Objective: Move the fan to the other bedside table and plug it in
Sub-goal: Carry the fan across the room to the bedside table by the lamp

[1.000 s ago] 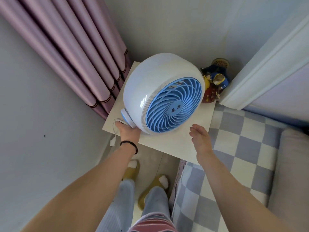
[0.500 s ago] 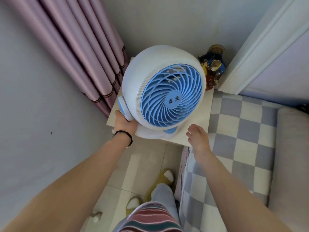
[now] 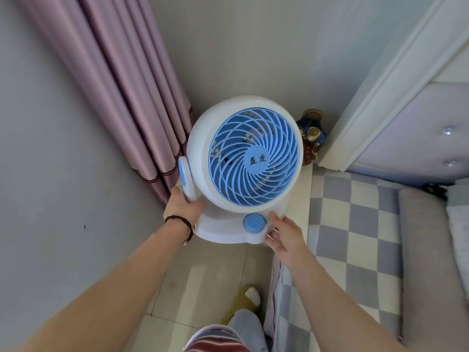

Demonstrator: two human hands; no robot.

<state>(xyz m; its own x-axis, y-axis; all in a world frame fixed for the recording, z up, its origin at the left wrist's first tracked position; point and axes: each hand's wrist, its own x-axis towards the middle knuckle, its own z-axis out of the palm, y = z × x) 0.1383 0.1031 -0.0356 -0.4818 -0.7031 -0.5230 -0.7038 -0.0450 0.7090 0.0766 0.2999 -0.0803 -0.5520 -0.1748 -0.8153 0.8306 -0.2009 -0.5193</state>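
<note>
The fan (image 3: 243,158) is white and round with a blue spiral grille and a blue knob on its white base. It faces me, its base at the front edge of the pale bedside table (image 3: 305,199). My left hand (image 3: 181,205) grips the left arm of the fan's stand. My right hand (image 3: 284,235) holds the right end of the base, beside the knob. The fan's cord and plug are out of sight.
Pink curtains (image 3: 132,102) hang left of the table against a grey wall. A small dark figurine (image 3: 311,138) stands at the table's back right. The bed with a checked cover (image 3: 355,237) and padded headboard (image 3: 418,138) is on the right. Tiled floor and my slippered foot lie below.
The fan has tipped up to face me and come toward the table's front edge. My right hand has moved from open air onto the base. My view has drawn back.
</note>
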